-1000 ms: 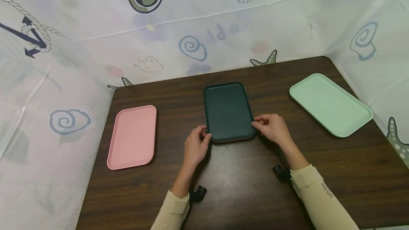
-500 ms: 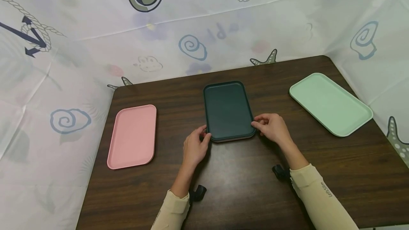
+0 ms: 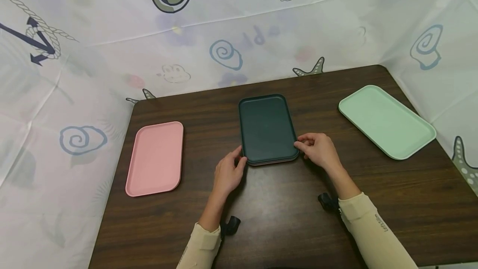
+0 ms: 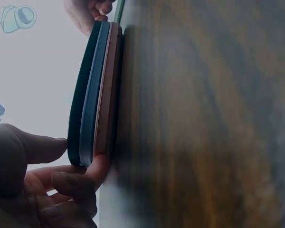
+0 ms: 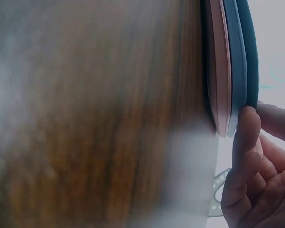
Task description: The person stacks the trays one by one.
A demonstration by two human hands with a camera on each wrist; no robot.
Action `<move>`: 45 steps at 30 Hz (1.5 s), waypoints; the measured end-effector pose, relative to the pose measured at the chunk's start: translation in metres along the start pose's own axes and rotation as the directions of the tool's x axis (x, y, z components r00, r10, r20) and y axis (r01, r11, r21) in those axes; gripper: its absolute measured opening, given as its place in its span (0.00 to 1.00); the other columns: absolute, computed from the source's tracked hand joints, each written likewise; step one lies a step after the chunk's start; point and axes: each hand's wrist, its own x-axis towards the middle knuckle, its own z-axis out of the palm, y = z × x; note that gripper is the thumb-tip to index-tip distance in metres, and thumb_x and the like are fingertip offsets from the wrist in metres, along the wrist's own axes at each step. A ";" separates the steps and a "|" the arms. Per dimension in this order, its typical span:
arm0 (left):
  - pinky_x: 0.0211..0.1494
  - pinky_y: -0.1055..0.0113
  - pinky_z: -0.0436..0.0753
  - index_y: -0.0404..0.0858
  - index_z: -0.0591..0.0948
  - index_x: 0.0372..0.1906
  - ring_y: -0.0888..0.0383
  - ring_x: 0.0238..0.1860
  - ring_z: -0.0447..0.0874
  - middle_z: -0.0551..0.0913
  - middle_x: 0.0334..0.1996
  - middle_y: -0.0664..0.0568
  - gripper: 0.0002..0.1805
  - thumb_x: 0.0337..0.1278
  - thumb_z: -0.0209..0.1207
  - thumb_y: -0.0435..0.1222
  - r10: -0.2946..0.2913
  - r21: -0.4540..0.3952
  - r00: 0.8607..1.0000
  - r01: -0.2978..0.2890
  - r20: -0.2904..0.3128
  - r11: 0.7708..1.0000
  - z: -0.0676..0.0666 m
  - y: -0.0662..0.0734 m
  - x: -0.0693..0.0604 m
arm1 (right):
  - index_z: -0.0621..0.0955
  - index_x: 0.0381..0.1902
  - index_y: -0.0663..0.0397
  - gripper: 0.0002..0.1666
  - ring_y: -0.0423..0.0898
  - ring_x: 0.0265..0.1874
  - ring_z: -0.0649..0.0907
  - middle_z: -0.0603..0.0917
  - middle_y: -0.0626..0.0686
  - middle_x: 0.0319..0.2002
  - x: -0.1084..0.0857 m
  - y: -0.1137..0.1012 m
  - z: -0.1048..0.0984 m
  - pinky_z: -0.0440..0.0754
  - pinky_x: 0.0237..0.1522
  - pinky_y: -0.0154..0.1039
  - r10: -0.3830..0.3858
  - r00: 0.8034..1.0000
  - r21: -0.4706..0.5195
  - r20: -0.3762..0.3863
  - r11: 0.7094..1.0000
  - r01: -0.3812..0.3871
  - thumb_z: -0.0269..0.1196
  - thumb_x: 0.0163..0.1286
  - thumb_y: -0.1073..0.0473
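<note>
A stack of rectangular trays lies mid-table in the head view, a dark green tray (image 3: pixel 267 129) on top. From the side, the left wrist view shows a blue-grey tray (image 4: pixel 92 99) and a pink tray (image 4: pixel 107 99) under the dark green one. My left hand (image 3: pixel 228 172) holds the stack's near left corner, thumb at the green rim and a fingertip against the lower pink tray. At the near right corner my right hand (image 3: pixel 317 149) pinches the edge of the dark green tray between thumb and fingers.
Left on the dark wooden table (image 3: pixel 276 227) lies a separate pink tray (image 3: pixel 154 159). A light green tray (image 3: pixel 387 122) sits angled at the right, close to the table's edge. A patterned white cloth (image 3: pixel 231 24) hangs behind and along both sides.
</note>
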 end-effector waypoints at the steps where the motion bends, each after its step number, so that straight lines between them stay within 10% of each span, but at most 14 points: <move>1: 0.32 0.60 0.69 0.43 0.76 0.66 0.57 0.25 0.69 0.81 0.35 0.55 0.24 0.68 0.58 0.42 0.001 0.000 1.000 -0.001 0.009 1.000 0.000 0.000 0.000 | 0.84 0.49 0.60 0.19 0.46 0.20 0.83 0.86 0.53 0.27 0.000 0.000 0.000 0.75 0.26 0.42 -0.002 1.000 -0.003 -0.002 1.000 0.002 0.65 0.69 0.51; 26: 0.32 0.62 0.68 0.37 0.73 0.67 0.59 0.24 0.67 0.80 0.37 0.57 0.28 0.65 0.60 0.45 0.008 -0.008 0.996 -0.007 0.086 1.000 0.000 0.000 -0.011 | 0.76 0.63 0.60 0.30 0.48 0.23 0.83 0.86 0.52 0.30 -0.022 0.001 -0.002 0.72 0.29 0.41 0.007 0.998 -0.003 0.062 1.000 -0.007 0.63 0.70 0.47; 35: 0.34 0.59 0.75 0.43 0.85 0.54 0.60 0.29 0.74 0.80 0.30 0.59 0.19 0.63 0.61 0.47 -0.067 0.125 0.998 0.068 -0.007 0.990 -0.006 0.015 -0.024 | 0.79 0.58 0.65 0.28 0.49 0.24 0.84 0.85 0.61 0.32 -0.040 0.019 -0.054 0.75 0.29 0.37 0.023 0.996 0.021 -0.082 1.000 -0.021 0.61 0.72 0.47; 45: 0.21 0.66 0.73 0.45 0.87 0.41 0.65 0.20 0.74 0.79 0.22 0.62 0.11 0.61 0.64 0.47 0.152 0.226 0.975 -0.113 -0.162 0.967 -0.010 0.054 -0.033 | 0.77 0.58 0.71 0.31 0.40 0.20 0.84 0.83 0.33 0.25 -0.062 0.068 -0.120 0.76 0.26 0.28 0.106 0.966 0.084 -0.234 0.993 -0.088 0.60 0.72 0.48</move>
